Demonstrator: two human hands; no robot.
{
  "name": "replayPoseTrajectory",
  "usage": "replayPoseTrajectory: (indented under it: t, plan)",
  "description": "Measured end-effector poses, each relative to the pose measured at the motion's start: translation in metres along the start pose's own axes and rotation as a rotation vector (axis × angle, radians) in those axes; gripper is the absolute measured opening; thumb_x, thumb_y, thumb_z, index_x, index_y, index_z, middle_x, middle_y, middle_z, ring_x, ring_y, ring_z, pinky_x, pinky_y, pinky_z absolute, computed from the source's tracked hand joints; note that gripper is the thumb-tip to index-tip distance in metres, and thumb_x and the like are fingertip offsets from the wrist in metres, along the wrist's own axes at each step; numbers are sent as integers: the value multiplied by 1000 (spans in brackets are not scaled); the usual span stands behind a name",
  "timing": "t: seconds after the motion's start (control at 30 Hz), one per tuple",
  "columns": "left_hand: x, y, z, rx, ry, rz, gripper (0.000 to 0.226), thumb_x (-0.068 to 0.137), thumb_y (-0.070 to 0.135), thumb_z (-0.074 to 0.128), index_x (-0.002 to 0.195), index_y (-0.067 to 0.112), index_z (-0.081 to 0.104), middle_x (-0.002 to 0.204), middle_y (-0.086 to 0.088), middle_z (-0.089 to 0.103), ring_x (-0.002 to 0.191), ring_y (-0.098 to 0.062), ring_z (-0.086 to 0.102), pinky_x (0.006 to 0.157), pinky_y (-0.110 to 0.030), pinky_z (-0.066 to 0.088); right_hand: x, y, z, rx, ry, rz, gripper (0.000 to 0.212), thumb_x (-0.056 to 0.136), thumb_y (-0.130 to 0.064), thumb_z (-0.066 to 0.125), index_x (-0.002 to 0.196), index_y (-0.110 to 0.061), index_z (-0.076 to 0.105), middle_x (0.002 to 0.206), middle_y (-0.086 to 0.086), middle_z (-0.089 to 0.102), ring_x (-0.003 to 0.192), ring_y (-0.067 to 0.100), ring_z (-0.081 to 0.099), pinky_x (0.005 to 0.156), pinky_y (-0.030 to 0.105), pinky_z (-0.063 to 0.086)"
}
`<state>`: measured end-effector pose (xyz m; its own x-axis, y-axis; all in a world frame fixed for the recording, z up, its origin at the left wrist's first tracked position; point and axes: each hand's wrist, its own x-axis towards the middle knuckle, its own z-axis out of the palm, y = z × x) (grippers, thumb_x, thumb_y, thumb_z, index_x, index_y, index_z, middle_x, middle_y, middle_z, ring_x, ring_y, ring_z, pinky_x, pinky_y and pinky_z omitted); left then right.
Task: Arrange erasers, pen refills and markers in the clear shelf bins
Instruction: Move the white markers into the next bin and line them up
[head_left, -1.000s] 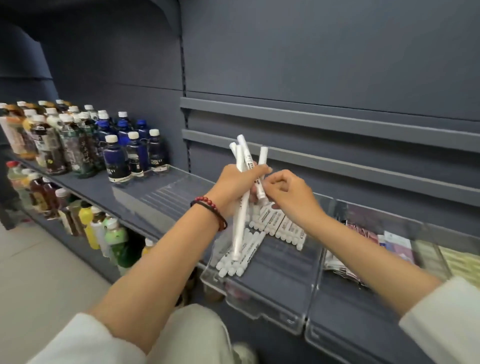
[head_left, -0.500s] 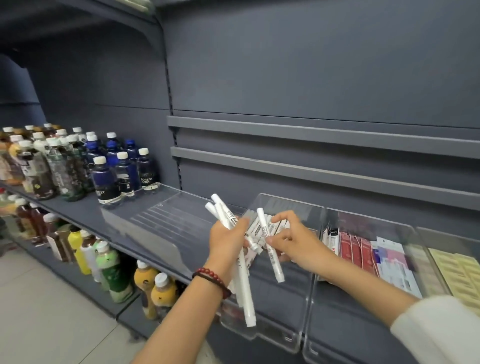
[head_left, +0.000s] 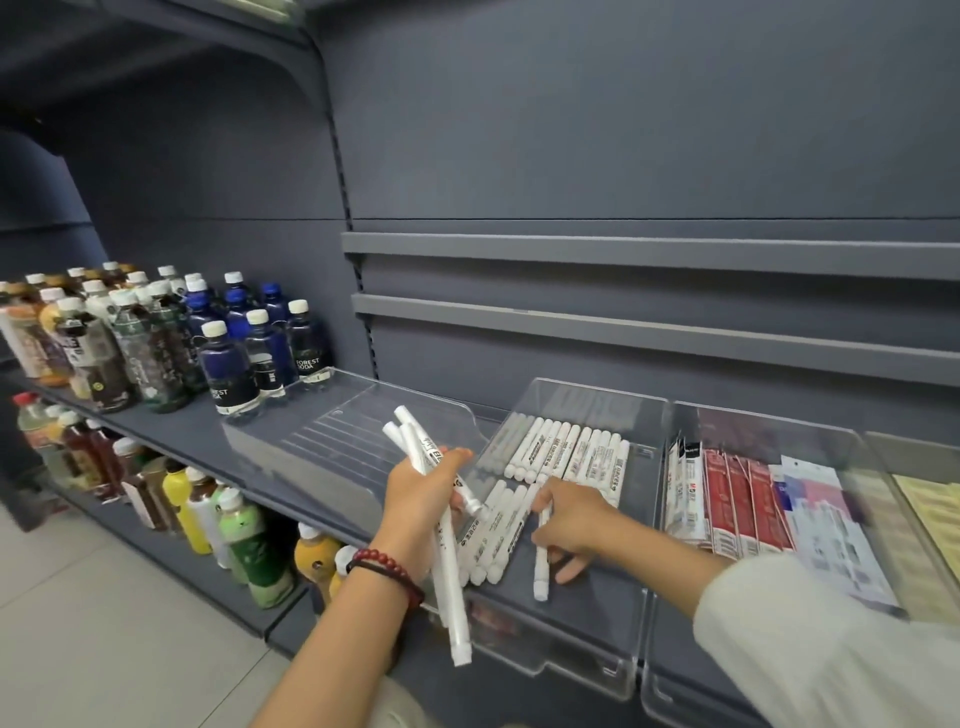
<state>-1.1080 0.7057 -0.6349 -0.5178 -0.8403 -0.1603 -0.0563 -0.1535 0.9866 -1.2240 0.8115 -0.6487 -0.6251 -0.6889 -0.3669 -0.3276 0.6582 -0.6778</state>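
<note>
Clear plastic bins sit side by side on the grey metal shelf (head_left: 171, 431). The left clear bin (head_left: 322, 431) holds nothing. The middle clear bin (head_left: 587, 402) carries the white capped markers in two rows, a back row (head_left: 571, 457) against the rear wall and a front row (head_left: 493, 540) nearer the lip. The right clear bin (head_left: 769, 436) is packed with flat red and white packets (head_left: 727, 499) standing on edge; what they contain I cannot tell. Dark blue bottles with white caps (head_left: 234, 364) crowd the shelf to the left, touching the empty bin's corner, and yellow and green bottles (head_left: 249, 540) stand on the shelf below.

The left grip (head_left: 421, 499) hovers over the near left corner of the middle bin, fingers wrapped tight round a bundle of white markers (head_left: 447, 566) that slants from above the empty bin down past the bin's front lip, partly hiding the front row's left end. A dark red bead bracelet (head_left: 384, 566) circles that wrist. The right grip (head_left: 571, 519) reaches palm down into the middle bin, fingers curled round a single white marker (head_left: 541, 571) that points toward the lip, just right of the front row with a small gap between. A white sleeve (head_left: 831, 649) covers that forearm and crosses in front of the right bin's near corner
</note>
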Motion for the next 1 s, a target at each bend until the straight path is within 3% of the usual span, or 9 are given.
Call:
replayPoseTrajectory:
  t: [0.07, 0.17, 0.27, 0.33, 0.4, 0.47, 0.63, 0.8, 1.0]
  plan:
    - [1, -1, 2, -8, -10, 10, 17, 86, 24, 69, 91, 10, 60, 51, -2, 47, 44, -14, 43, 49, -26, 43, 5, -1, 3, 46, 0, 38, 40, 91, 1, 57, 127, -10, 45, 110, 14, 53, 62, 14, 57, 60, 38, 58]
    - [1, 0, 3, 3, -23, 30, 15, 86, 23, 68, 87, 11, 60, 50, -2, 47, 44, -14, 45, 52, -26, 44, 10, -1, 4, 86, -15, 29, 54, 88, -7, 66, 134, -15, 38, 91, 6, 54, 63, 11, 56, 61, 32, 58]
    - [3, 3, 0, 22, -4, 53, 15, 85, 25, 69, 82, 14, 58, 47, 0, 47, 43, -13, 45, 50, -25, 43, 11, 3, 3, -45, -27, -44, 65, 86, -24, 71, 139, -17, 34, 78, 0, 57, 63, 12, 57, 66, 29, 57]
    - [3, 4, -4, 20, 4, 66, 15, 85, 25, 69, 86, 15, 59, 47, 1, 47, 41, -11, 44, 47, -25, 43, 8, 5, 3, -233, -37, -110, 72, 81, -48, 71, 137, -17, 38, 91, 0, 62, 75, 15, 59, 79, 31, 54]
    - [3, 5, -6, 20, -2, 79, 14, 85, 25, 70, 87, 16, 60, 45, 4, 46, 40, -10, 43, 46, -24, 43, 4, 6, 4, -402, -43, -186, 99, 59, -84, 62, 131, -19, 46, 118, 0, 60, 101, 17, 57, 94, 34, 48]
    - [3, 4, -7, 22, -3, 86, 14, 84, 26, 70, 88, 16, 60, 45, 4, 46, 41, -9, 44, 46, -24, 44, 6, 9, 12, -501, -82, -244, 129, 38, -102, 45, 138, -21, 40, 139, 3, 46, 124, 21, 46, 104, 41, 42]
    - [2, 3, -7, 35, 5, 104, 14, 85, 27, 70, 88, 17, 59, 48, 1, 47, 41, -11, 43, 46, -25, 42, -12, 2, 32, -570, -79, -186, 127, 59, -84, 62, 153, -14, 11, 151, 8, 9, 138, 32, 30, 110, 43, 36]
    - [2, 3, -4, 31, -2, 110, 17, 85, 27, 70, 93, 16, 60, 48, 1, 46, 42, -11, 43, 49, -27, 44, -11, -3, 49, -566, 67, -240, 108, 64, -81, 60, 141, -12, 30, 133, 6, 20, 121, 28, 41, 98, 41, 45]
    - [4, 5, -4, 18, -2, 110, 17, 85, 27, 69, 96, 17, 60, 52, 1, 47, 43, -9, 44, 47, -24, 45, -1, -1, 53, -743, 124, -295, 110, 71, -84, 48, 149, -12, 19, 143, 9, 19, 126, 30, 36, 98, 44, 43]
